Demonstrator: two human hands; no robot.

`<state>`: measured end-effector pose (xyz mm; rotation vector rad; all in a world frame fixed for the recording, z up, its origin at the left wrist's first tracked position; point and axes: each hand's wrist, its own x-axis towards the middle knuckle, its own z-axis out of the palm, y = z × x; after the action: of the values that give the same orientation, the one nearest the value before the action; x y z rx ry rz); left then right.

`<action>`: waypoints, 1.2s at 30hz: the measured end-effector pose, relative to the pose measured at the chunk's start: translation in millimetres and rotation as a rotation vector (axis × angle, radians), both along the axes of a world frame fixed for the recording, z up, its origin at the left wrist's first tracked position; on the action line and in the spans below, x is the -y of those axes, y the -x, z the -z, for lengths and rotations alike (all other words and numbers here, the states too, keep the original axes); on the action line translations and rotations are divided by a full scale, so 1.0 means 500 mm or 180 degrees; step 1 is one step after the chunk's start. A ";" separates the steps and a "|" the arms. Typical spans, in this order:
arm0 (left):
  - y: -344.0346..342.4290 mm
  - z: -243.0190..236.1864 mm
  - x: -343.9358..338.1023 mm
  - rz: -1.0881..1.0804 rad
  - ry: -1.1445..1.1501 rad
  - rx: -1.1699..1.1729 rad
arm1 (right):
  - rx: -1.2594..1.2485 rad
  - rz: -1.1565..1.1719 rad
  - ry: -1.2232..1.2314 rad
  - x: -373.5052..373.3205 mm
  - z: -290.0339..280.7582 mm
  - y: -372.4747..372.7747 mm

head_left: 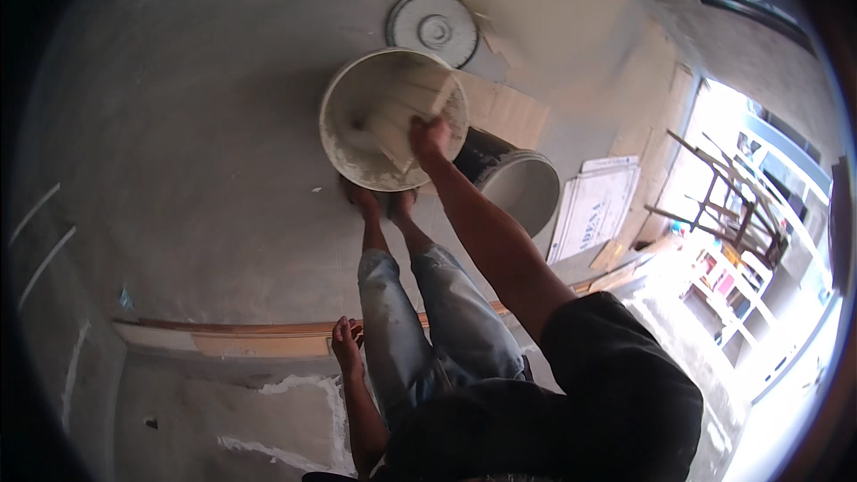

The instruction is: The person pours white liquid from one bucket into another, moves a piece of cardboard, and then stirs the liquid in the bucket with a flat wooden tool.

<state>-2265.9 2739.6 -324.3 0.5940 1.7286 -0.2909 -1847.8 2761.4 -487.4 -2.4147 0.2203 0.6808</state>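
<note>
My right hand [429, 137] reaches down into a white plaster-smeared bucket [333, 138] on the grey concrete floor. It is shut on a flat pale trowel-like blade [403, 116] that lies slanted inside the bucket. The bucket stands right in front of my bare feet [365, 201]. My left hand [346, 345] is down by my left knee, its fingers curled over the edge of a wooden plank [232, 335] that runs along a ledge.
A round white lid [435, 29] lies beyond the bucket. A second, dark bucket [520, 186] stands to its right, by cardboard sheets [513, 112] and white flat sacks [594, 207]. A wooden trestle [725, 205] stands in the bright opening at right.
</note>
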 end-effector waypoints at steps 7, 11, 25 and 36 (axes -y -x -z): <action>-0.008 0.005 -0.003 0.0112 0.0043 0.0144 | 0.0233 -0.3561 0.0508 0.000 -0.010 -0.002; -0.011 -0.010 -0.016 0.0234 0.0007 0.0073 | 0.0104 -0.4544 0.0791 0.038 -0.037 0.040; -0.026 -0.016 -0.049 0.0397 -0.0097 0.0023 | -0.0247 0.0039 0.0203 0.025 -0.024 -0.039; -0.008 -0.020 -0.039 0.0309 -0.0010 -0.0073 | -0.0114 -0.0862 0.0150 -0.018 -0.007 0.013</action>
<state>-2261.9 2759.2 -314.2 0.6802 1.7253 -0.3647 -1854.2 2770.6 -483.8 -2.5038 -0.0797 0.8474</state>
